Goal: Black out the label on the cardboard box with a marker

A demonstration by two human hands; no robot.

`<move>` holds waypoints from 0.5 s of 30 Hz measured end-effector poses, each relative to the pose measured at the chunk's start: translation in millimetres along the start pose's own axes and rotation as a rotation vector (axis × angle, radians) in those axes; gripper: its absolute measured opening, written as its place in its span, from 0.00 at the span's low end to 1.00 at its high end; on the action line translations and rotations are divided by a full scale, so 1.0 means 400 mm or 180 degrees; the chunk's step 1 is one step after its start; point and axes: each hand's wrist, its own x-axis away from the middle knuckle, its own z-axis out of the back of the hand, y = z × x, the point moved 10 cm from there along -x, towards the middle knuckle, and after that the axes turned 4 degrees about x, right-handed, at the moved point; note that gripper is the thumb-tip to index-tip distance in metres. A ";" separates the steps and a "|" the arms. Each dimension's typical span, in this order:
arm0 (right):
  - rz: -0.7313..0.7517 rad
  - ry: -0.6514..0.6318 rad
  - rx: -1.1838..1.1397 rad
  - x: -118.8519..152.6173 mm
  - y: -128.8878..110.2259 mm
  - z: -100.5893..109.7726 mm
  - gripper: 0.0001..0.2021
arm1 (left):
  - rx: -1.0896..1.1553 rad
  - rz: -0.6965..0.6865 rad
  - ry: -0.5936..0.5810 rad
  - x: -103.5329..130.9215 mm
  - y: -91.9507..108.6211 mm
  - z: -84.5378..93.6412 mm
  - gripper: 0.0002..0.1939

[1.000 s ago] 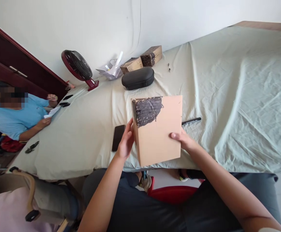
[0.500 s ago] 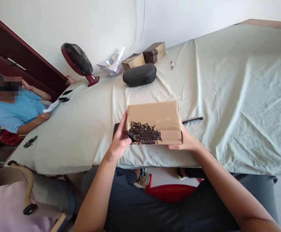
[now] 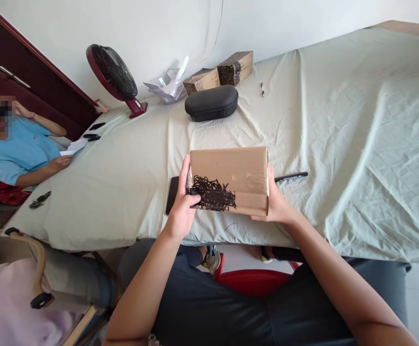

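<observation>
A long surface [image 3: 122,182] spans the scene under a pale green cloth, thin and creased, its folds deepest at the right. At the far left sits a person in a blue top [image 3: 18,154], one hand on white sheets of paper [image 3: 74,147]. A dark red fan [image 3: 111,72] with a round black grille stands near the wall, its head tilted.

The cardboard box [image 3: 231,168] is in the near middle, a smooth brown block with straight edges, glossy tape toward its right end and a dense black scribble over its near left corner. Two smaller cardboard boxes [image 3: 235,67], also marked in black, sit at the far side, just behind a rounded matte black case [image 3: 212,103]. Left of them is a translucent plastic basket [image 3: 166,91].

The left hand [image 3: 181,211] grips the box's left end, fingers opened to its thickness, thumb pressed on the scribble. The right hand [image 3: 277,202] braces the right end, fingertips showing under the near edge; the other fingers are hidden, so their spread cannot be told.

A flat black phone [image 3: 172,194] lies partly behind the left hand, a slim black rod [image 3: 291,177] right of the box, and a small pen [image 3: 262,90] farther off.
</observation>
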 end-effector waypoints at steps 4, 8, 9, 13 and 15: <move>-0.0121 0.0076 -0.0040 0.001 0.000 0.002 0.79 | -0.0049 0.0074 0.0059 -0.013 -0.011 0.010 0.46; -0.0052 0.0276 0.0031 0.003 -0.001 0.013 0.77 | -0.0218 0.0393 0.0209 -0.074 -0.065 0.114 0.47; 0.0004 0.0322 0.0060 0.002 -0.003 0.015 0.77 | -0.0661 0.0487 0.0421 -0.091 -0.079 0.164 0.46; 0.0184 0.0360 0.0247 -0.002 -0.008 0.017 0.79 | -0.3711 0.1513 0.0806 -0.115 -0.145 0.333 0.43; 0.0189 0.0361 0.0322 -0.005 -0.007 0.019 0.79 | -0.4104 0.1848 0.0865 -0.113 -0.174 0.373 0.45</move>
